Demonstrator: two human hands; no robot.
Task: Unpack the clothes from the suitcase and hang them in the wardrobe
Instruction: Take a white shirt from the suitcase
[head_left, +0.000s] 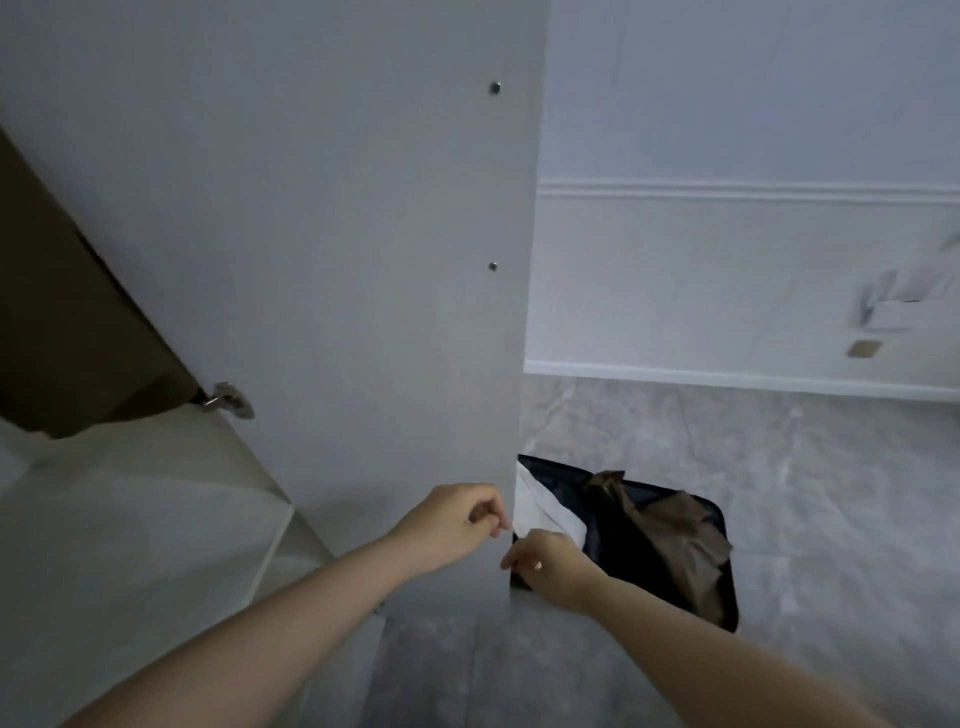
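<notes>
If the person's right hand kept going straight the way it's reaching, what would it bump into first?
Probably the white garment in the open suitcase. The right hand reaches forward past the edge of the wardrobe door, fingertips already at the white fabric. The brown garment lies further right. Depth is hard to judge.

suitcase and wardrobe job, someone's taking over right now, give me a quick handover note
Left hand: fingers curled at the free edge of the white wardrobe door, holding nothing else.
Right hand: at the same edge, over the suitcase; its grip can't be made out.
Suitcase open on the floor behind the door, white garment and brown garment still inside.
Done: no hung clothes in view.
Left: lift out, hang both.
</notes>
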